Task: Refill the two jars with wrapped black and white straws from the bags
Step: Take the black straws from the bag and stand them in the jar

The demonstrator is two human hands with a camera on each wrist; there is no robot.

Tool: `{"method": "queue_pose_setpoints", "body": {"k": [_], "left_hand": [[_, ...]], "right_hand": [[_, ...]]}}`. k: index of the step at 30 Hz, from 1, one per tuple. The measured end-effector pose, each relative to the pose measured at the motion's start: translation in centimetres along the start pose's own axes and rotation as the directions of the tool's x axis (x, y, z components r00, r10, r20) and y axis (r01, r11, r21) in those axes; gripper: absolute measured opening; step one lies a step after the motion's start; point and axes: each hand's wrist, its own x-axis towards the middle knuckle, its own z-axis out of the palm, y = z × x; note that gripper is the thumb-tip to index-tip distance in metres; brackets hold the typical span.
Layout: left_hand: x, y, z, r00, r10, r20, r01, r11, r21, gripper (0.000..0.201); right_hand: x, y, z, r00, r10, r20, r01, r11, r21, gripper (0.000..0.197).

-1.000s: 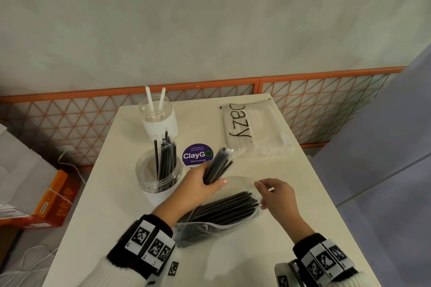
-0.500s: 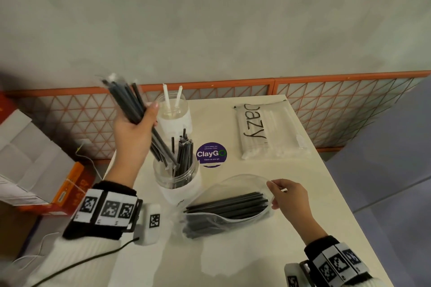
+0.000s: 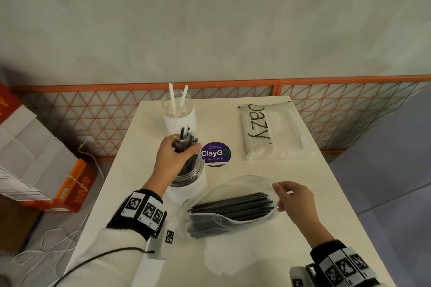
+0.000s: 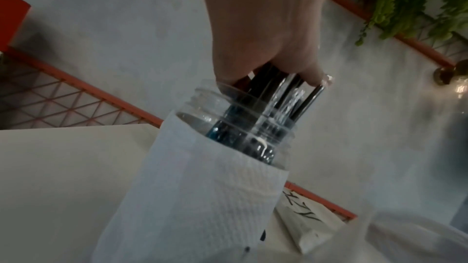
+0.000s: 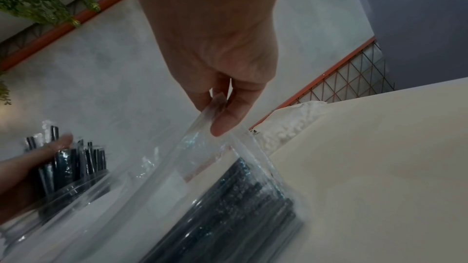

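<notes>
- Head view: the left hand (image 3: 173, 158) is wrapped round a bundle of wrapped black straws (image 3: 185, 144), their lower ends already inside the near jar (image 3: 189, 179) on the white table (image 3: 291, 251). If the fist lets go while the bundle leans, the straws could fan over the rim or tip the light jar. The far jar (image 3: 177, 109) holds only two white straws (image 3: 176, 96), and the bag of white straws (image 3: 268, 133) lies untouched beyond the purple ClayGo sticker (image 3: 215, 152).
- Left wrist view: fingers (image 4: 315, 75) clamp the straws just above the jar's threaded mouth (image 4: 228, 99); a wrapper end could catch on the rim and crumple.
- Right wrist view: the right hand (image 5: 222, 79) pinches the open lip of the clear bag of black straws (image 5: 228, 197). Pulling upward could drag the bag across the table or spill the straws left inside it.
</notes>
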Motion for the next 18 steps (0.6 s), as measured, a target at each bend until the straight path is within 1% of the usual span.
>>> {"method": "queue_pose_setpoints", "body": {"k": [1,2,4,5,6,7,8,9,10,11,12,13,15,16,18], "left_hand": [[0.1,0.0,-0.1,1.0,0.026,-0.013,-0.027,1.0,-0.005,0.024],[0.2,-0.1,-0.2,0.999,0.043,-0.03,-0.043,0.999,-0.004,0.028],[0.4,-0.3,-0.4,0.993,0.101,-0.063,-0.1,0.995,0.017,0.044],[0.5,-0.2,-0.5,0.982,0.174,-0.069,-0.171,0.984,0.042,0.052],[0.5,0.1,-0.6,0.96,0.276,-0.049,-0.272,0.959,0.082,0.059],[0.6,0.5,-0.6,0.924,0.383,0.008,-0.38,0.913,0.145,0.063],[0.8,0.8,-0.4,0.882,0.461,0.099,-0.471,0.85,0.234,0.065],[1.0,0.9,-0.1,0.844,0.498,0.2,-0.537,0.776,0.33,0.066],[1.1,0.8,0.3,0.822,0.49,0.291,-0.57,0.708,0.418,0.067],[1.2,0.5,0.6,0.813,0.457,0.36,-0.582,0.651,0.487,0.065],[1.2,0.2,0.9,0.815,0.423,0.396,-0.579,0.615,0.535,0.06],[1.2,-0.1,1.1,0.822,0.412,0.394,-0.57,0.599,0.562,0.052],[1.3,-0.5,0.9,0.838,0.431,0.334,-0.541,0.579,0.611,0.033],[1.3,-0.5,0.8,0.848,0.431,0.308,-0.519,0.562,0.644,0.03],[1.4,-0.3,0.4,0.861,0.418,0.29,-0.492,0.537,0.685,0.031]], "right_hand": [[0.0,0.1,0.0,1.0,0.0,0.0,0.0,1.0,-0.001,0.01],[0.0,0.1,0.0,1.0,-0.002,-0.002,0.002,1.0,-0.002,0.01],[-0.1,0.2,0.0,1.0,-0.005,-0.006,0.005,1.0,-0.004,0.011],[-0.1,0.2,0.0,1.0,-0.008,-0.007,0.008,1.0,-0.008,0.011],[-0.2,0.2,-0.1,1.0,-0.011,-0.006,0.011,1.0,-0.013,0.011],[-0.2,0.2,-0.1,1.0,-0.012,-0.006,0.011,1.0,-0.016,0.011],[-0.3,0.2,-0.1,1.0,-0.011,-0.005,0.011,1.0,-0.017,0.011],[-0.3,0.1,-0.1,1.0,-0.012,-0.002,0.012,1.0,-0.018,0.011],[-0.4,0.1,-0.1,1.0,-0.015,0.002,0.015,1.0,-0.021,0.011],[-0.4,0.0,-0.1,1.0,-0.017,0.005,0.017,1.0,-0.025,0.011],[-0.5,-0.1,-0.1,1.0,-0.016,0.006,0.017,0.999,-0.029,0.011],[-0.5,-0.1,-0.1,1.0,-0.016,0.006,0.016,0.999,-0.031,0.011],[-0.6,-0.1,-0.2,1.0,-0.017,0.003,0.017,0.999,-0.031,0.01],[-0.7,0.0,-0.3,1.0,-0.016,0.001,0.016,0.999,-0.029,0.01],[-0.8,0.1,-0.4,1.0,-0.017,-0.002,0.017,1.0,-0.026,0.011]]}}
